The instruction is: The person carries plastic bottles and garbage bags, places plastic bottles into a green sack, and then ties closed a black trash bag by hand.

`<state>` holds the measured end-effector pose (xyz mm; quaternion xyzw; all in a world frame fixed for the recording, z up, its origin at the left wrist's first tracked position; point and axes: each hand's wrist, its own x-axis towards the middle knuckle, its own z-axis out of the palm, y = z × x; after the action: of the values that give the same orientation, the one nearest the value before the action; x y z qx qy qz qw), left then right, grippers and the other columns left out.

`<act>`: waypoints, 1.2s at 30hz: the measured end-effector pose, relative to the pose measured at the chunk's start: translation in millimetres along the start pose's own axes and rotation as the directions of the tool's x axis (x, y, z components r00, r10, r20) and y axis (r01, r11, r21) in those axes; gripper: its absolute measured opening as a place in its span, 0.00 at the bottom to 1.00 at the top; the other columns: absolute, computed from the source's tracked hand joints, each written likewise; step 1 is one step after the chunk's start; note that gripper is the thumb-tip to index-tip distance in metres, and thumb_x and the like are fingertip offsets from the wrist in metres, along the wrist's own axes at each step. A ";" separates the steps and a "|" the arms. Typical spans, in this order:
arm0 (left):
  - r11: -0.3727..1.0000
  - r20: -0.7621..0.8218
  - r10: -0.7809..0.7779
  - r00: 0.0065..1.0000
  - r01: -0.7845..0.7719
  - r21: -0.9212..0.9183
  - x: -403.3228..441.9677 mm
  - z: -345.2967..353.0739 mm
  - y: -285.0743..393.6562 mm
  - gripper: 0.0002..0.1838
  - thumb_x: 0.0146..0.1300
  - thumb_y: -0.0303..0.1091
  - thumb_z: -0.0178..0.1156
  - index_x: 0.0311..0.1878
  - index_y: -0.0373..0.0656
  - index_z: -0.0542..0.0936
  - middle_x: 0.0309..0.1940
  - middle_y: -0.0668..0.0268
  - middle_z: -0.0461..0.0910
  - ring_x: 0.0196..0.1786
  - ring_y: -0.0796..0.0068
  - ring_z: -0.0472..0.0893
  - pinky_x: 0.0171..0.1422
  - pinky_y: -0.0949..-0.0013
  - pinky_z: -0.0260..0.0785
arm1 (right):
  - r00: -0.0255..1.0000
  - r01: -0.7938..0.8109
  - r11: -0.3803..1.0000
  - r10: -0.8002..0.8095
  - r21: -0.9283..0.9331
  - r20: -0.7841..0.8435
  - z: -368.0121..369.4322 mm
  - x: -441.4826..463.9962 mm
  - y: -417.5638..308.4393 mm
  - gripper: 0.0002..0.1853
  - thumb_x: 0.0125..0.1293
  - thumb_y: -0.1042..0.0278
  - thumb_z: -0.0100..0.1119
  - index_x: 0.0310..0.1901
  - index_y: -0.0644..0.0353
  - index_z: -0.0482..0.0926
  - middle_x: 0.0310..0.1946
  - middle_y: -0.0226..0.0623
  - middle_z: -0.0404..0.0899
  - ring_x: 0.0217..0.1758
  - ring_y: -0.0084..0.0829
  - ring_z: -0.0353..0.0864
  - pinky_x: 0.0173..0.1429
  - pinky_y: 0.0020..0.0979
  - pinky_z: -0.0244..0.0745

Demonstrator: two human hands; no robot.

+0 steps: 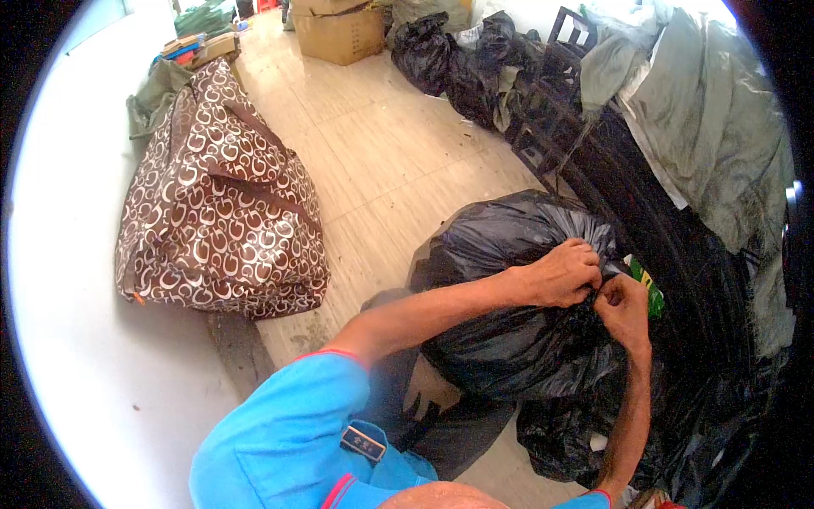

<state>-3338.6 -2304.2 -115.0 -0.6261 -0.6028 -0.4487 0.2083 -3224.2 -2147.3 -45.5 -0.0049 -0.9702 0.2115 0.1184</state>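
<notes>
Head view: a black plastic bag [509,356], rounded, bulging and glossy, sits on the pale floor [365,153] in front of the person's dark trousers [462,433]; creases radiate from its gathered neck, on the right side. Left hand [564,271]: grip closed, fingers curled together and clamped on the bunched plastic. Right hand [623,310]: thumb and fingertips pinched on the neck, just beside the left; the hands partly hide the neck. The left forearm crosses the bag, covering part of its surface. Close on the right, a dark heap of sheeting [653,220] crowds the bag, with a grey-green cloth [712,127] above and a green-and-yellow packet [651,293] behind the right hand. Well apart: a brown-and-white patterned bag [225,212] at left and a cardboard box [343,38] at the far end.
</notes>
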 end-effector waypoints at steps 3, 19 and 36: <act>0.993 -0.019 0.018 1.000 -0.016 0.114 -0.1 2.4 1.5 0.12 0.45 0.32 0.64 0.36 0.47 0.79 0.34 0.62 0.74 0.45 0.58 0.73 0.54 0.56 0.66 | 0.987 0.110 0.991 -0.118 -0.080 -0.110 4.1 -1.5 -5.6 0.06 0.48 0.77 0.62 0.25 0.67 0.74 0.17 0.38 0.72 0.20 0.25 0.70 0.27 0.29 0.65; 0.993 -0.038 0.063 0.997 -0.067 -0.100 1.2 2.7 -8.9 0.10 0.45 0.30 0.64 0.34 0.45 0.77 0.32 0.60 0.72 0.42 0.55 0.72 0.46 0.54 0.66 | 1.000 0.009 1.000 -0.009 0.010 0.005 -0.7 3.0 3.7 0.06 0.49 0.73 0.64 0.27 0.63 0.77 0.23 0.41 0.79 0.26 0.33 0.78 0.32 0.33 0.73; 0.986 -0.018 0.017 1.000 -0.019 -0.164 0.3 -2.9 -8.5 0.10 0.48 0.30 0.64 0.35 0.45 0.77 0.33 0.61 0.73 0.43 0.55 0.73 0.49 0.55 0.67 | 0.987 0.064 0.977 -0.092 -0.205 -0.131 4.8 -18.5 -17.3 0.04 0.58 0.73 0.63 0.34 0.61 0.80 0.34 0.45 0.79 0.38 0.49 0.80 0.43 0.44 0.74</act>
<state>-3347.5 -2304.8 -115.7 -0.6428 -0.5564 -0.4999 0.1650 -3206.7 -2166.1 -46.8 0.0066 -0.9752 0.1072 0.1935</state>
